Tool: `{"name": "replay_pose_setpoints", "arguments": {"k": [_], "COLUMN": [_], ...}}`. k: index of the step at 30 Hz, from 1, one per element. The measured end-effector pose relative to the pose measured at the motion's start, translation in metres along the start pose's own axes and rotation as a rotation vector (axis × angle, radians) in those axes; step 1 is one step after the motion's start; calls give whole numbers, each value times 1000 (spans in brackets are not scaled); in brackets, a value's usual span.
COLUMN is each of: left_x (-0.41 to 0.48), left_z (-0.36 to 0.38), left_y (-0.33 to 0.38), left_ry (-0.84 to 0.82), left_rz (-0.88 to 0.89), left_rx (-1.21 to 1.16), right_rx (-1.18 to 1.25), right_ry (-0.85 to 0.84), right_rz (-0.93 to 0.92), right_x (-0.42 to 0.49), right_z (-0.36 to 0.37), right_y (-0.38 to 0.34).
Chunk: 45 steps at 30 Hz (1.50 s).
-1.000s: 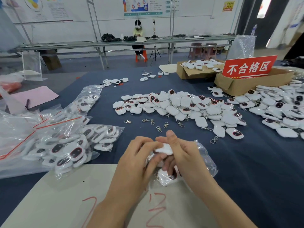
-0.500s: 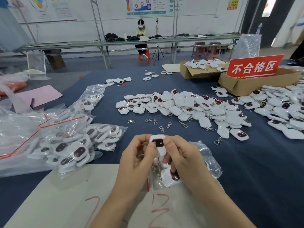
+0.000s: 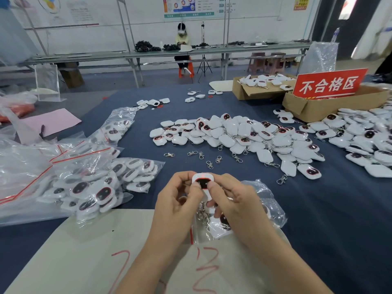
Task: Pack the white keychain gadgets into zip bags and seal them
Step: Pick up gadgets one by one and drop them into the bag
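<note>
White plastic keychain gadget [image 3: 202, 181], rounded-square with a dark, red-rimmed screen, is standing upright between both grips, screen facing the camera. It is sitting just above the near part of the dark blue cloth worktop [image 3: 339, 219].

I am reading the left grip [image 3: 177, 201] as pinching the gadget's left side, thumb on the front face and fingers curling behind. The right grip [image 3: 234, 205] is pinching the right side in the same manner. A short metal chain with clasp [image 3: 202, 213] is hanging from the gadget between the two palms.

A crumpled clear plastic zip bag [image 3: 267, 198] is lying under and behind the right grip. It is resting partly on the worktop and partly on a beige board [image 3: 84, 251] bearing red handwritten strokes. At least one further gadget is showing through the bag wall. I cannot tell whether the bag mouth is sealed.

- A broad pile of loose white gadgets [image 3: 233, 134] is spreading across mid-worktop, well apart from the grips.
- Loose metal clasps [image 3: 201, 155] are lying between that pile and the grips.
- Filled clear bags with red seal strips [image 3: 95, 187] are lying in a heap at the left.
- A brown cardboard box [image 3: 318, 107] is carrying a red sign with white characters [image 3: 329, 85] at the far right.
</note>
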<state>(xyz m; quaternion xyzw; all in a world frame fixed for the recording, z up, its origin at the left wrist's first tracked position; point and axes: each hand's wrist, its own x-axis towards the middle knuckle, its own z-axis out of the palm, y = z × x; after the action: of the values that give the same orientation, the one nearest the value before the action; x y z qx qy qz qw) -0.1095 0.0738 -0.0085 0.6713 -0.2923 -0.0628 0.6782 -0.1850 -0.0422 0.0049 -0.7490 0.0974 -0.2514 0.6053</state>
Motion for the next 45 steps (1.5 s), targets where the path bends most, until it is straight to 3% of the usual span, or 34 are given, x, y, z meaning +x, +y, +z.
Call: {"name": "replay_pose_setpoints", "arguments": {"k": [19, 40, 45], "left_x": [-7, -6, -3], "left_z": [4, 6, 8], "left_y": [8, 9, 13], "left_ry": [-92, -63, -4], "left_rz": [52, -3, -84], "left_rx": [-79, -153, -256], "right_rx": [18, 16, 137], "right_ry": [152, 83, 77], "right_rz": [-36, -76, 12], "right_x": [0, 1, 4], "right_z": [1, 3, 2], "right_y": [5, 13, 11]}}
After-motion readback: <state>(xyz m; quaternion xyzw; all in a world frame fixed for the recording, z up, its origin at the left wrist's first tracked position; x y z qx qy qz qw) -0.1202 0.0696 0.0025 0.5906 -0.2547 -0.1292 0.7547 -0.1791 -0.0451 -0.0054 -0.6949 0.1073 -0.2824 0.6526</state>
